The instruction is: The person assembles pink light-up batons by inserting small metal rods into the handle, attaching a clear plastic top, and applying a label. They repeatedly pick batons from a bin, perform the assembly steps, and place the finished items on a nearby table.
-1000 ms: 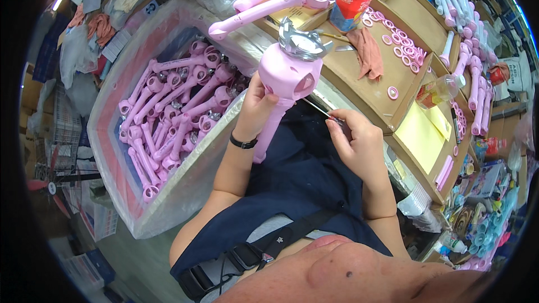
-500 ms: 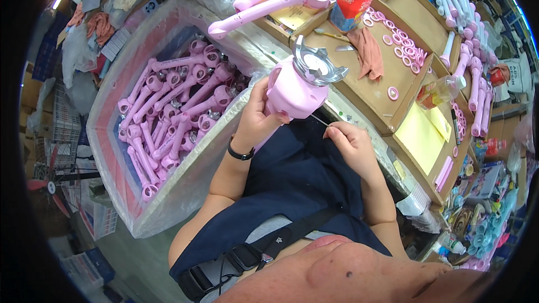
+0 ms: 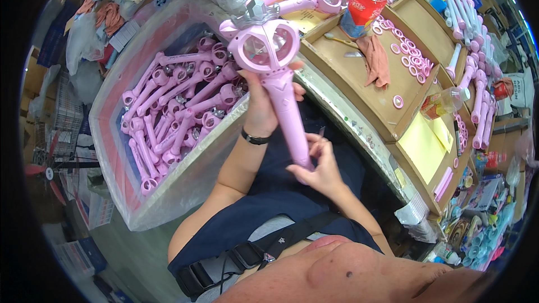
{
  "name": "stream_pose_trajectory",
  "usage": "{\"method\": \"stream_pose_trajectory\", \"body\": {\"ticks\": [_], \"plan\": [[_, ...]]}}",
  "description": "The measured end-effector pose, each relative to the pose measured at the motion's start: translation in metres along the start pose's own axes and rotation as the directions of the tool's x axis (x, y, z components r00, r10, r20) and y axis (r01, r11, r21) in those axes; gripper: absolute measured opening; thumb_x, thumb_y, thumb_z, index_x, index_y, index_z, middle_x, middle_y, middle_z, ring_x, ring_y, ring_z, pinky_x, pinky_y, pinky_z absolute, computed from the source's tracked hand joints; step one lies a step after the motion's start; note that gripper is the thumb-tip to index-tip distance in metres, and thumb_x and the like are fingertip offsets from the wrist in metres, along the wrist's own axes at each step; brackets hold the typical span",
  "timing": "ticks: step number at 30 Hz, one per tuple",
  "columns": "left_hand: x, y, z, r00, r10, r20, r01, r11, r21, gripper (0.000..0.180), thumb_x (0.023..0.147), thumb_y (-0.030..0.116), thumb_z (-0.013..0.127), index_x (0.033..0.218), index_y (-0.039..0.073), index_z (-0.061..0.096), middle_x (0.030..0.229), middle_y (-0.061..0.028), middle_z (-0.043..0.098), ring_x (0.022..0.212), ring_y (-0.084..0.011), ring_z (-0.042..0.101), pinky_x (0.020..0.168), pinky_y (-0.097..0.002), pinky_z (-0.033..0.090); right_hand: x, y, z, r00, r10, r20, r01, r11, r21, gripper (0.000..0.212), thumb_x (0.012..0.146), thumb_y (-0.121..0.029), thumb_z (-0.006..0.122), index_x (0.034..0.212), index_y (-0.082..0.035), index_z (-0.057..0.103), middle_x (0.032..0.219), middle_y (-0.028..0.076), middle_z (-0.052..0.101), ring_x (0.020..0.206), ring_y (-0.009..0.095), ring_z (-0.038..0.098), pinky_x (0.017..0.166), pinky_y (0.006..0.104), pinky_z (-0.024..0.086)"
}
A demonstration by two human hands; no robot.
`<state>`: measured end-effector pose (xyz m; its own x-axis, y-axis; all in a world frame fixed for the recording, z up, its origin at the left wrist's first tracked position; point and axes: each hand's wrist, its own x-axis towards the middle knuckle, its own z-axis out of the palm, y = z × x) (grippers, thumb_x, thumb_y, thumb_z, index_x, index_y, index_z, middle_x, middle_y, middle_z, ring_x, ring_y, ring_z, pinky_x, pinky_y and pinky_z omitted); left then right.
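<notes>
A pink toy wand (image 3: 287, 113) is held up in front of my chest, its round head with clear windows at the top and a silver crown on it. My left hand (image 3: 261, 98) is closed around the upper handle, just below the head. My right hand (image 3: 320, 168) grips the lower end of the handle between thumb and fingers. From its curled fingers sticks a thin metallic tool (image 3: 322, 131), mostly hidden, whose kind I cannot make out. To the left, a large plastic-lined bin (image 3: 149, 213) holds several similar pink wands (image 3: 185, 95).
On the right-hand bench, a cardboard tray (image 3: 365, 98) holds pink rings (image 3: 412, 59), an orange cloth (image 3: 375, 62), a brush (image 3: 338, 39) and a red-labelled bottle (image 3: 362, 8). Nearer lie yellow paper sheets (image 3: 421, 146) and a second bottle (image 3: 443, 102). Pink wand parts (image 3: 480, 90) are piled farther right.
The wand has turned from crown toward the right to nearly upright, its window now facing me. My right hand has moved down and left onto the handle's lower end.
</notes>
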<state>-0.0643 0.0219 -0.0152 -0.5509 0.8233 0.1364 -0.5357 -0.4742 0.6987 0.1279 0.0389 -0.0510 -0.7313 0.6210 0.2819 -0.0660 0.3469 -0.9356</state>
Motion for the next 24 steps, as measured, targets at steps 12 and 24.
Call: {"method": "stream_pose_trajectory", "body": {"ticks": [12,24], "plan": [[-0.021,-0.025,0.019,0.982,-0.184,0.041,0.181,0.98,0.081,0.041,0.082,0.013,0.06,0.117,-0.001,0.043,0.106,-0.0162,0.061,0.072,-0.0135,0.061,0.063,-0.0267,0.052,-0.022,0.027,0.016,0.992,-0.054,-0.11,0.042,0.993,-0.108,0.047,0.072,-0.01,0.076,0.092,-0.007,0.033,0.116,0.022,0.053,0.072,0.026,0.058,0.062,0.0309,0.048],[-0.029,-0.024,0.016,0.976,-0.215,0.044,0.207,0.968,0.141,0.048,0.08,0.011,0.06,0.122,0.0,0.041,0.103,-0.0143,0.059,0.072,-0.017,0.06,0.063,-0.029,0.051,0.009,0.019,-0.008,0.992,-0.095,-0.078,0.114,0.947,0.299,0.036,0.08,-0.01,0.069,0.091,-0.006,0.035,0.124,0.022,0.049,0.107,0.024,0.051,0.092,0.0348,0.041]]}}
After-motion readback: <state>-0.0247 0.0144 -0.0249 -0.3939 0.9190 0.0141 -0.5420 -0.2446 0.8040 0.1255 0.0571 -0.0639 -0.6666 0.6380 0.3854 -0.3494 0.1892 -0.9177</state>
